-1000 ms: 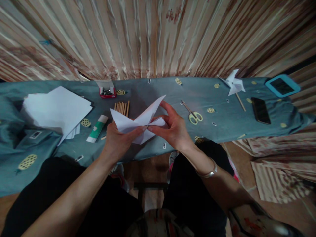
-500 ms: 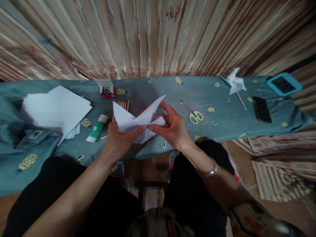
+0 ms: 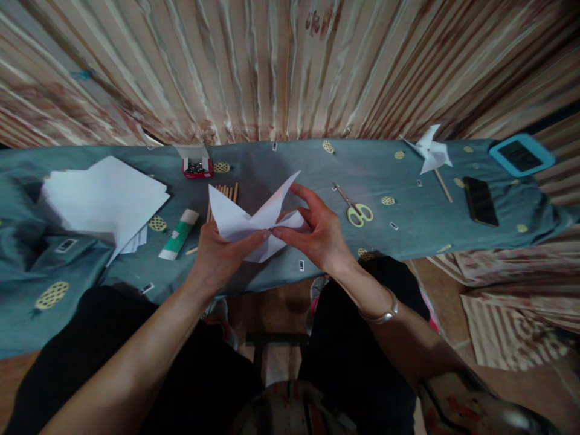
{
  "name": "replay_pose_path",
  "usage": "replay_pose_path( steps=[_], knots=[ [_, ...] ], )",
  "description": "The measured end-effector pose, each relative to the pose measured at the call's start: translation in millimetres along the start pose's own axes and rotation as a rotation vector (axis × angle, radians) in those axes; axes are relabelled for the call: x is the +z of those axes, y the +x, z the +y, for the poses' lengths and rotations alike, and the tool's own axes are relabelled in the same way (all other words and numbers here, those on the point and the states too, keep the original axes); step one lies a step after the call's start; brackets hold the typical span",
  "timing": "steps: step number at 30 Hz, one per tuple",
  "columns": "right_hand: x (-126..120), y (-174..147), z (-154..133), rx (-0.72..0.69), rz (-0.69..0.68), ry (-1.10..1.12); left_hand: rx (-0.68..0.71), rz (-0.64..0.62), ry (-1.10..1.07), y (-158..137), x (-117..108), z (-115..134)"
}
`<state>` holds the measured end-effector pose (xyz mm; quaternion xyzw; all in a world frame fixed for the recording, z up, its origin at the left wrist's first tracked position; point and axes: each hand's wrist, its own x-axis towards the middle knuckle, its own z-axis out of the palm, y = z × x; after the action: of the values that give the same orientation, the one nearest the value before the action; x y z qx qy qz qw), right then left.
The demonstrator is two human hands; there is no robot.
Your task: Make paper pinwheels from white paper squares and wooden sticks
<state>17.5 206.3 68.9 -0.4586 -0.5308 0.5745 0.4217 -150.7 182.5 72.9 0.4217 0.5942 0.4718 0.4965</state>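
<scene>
A white paper pinwheel (image 3: 240, 228), cut and partly folded, is held between my two hands above the cloth. My left hand (image 3: 220, 252) grips its left side, thumb pressed near the centre. From the right, my right hand (image 3: 317, 232) pinches a folded blade, its thumb also at the centre. Something small and dark shows between the thumb tips, too small to make out. Behind the paper lie several wooden sticks (image 3: 232, 192), partly hidden. A glue stick (image 3: 178, 234) with a green label rests left of my left hand.
Yellow-handled scissors (image 3: 357, 212) lie right of my hands. A finished pinwheel (image 3: 432, 151) on a stick, a dark phone (image 3: 481, 201) and a blue-framed device (image 3: 522, 154) are farther right. At the left are stacked paper sheets (image 3: 109, 193) and a red box (image 3: 197, 169) of metal pins.
The paper has shifted very slightly, its upper right point tipping a little to the left. Both hands keep the same hold.
</scene>
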Motion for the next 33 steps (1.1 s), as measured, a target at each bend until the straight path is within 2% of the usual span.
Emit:
replay_pose_path(
  steps=[25, 30, 33],
  knots=[
    [6, -3, 0, -0.018, 0.049, -0.029, 0.023, -0.022, 0.016, -2, -2, -1],
    [-8, -2, -6, -0.086, 0.112, -0.080, 0.114, -0.113, -0.019, 0, -16, 6],
    [-20, -3, -8, -0.148, 0.164, -0.140, 0.171, -0.081, -0.102, 6, -31, 5]
  ],
)
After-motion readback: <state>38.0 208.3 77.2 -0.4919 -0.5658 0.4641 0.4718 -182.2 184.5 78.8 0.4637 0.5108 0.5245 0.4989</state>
